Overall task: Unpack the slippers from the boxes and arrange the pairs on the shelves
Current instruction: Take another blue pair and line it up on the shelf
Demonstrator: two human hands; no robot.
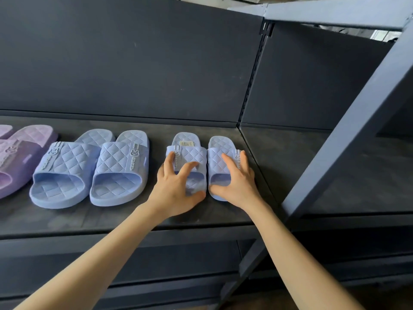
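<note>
Aligning the small pale-blue quilted rubber slippers (190, 151), just right of the larger blue quilted pair (89, 171) on the dark shelf (134, 218): left hand (176, 186) and right hand (237, 182) each grip one, fingers over its strap. Set heels level with that pair.

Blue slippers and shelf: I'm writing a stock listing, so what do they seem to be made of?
The blue slippers look like one-piece moulded foam or soft plastic, perhaps EVA: matte, with the quilted pattern and bunny logo raised in the same material, no stitching. The shelf looks like dark painted sheet metal: flat, thin-edged, with a dull, faintly scuffed sheen.
</note>
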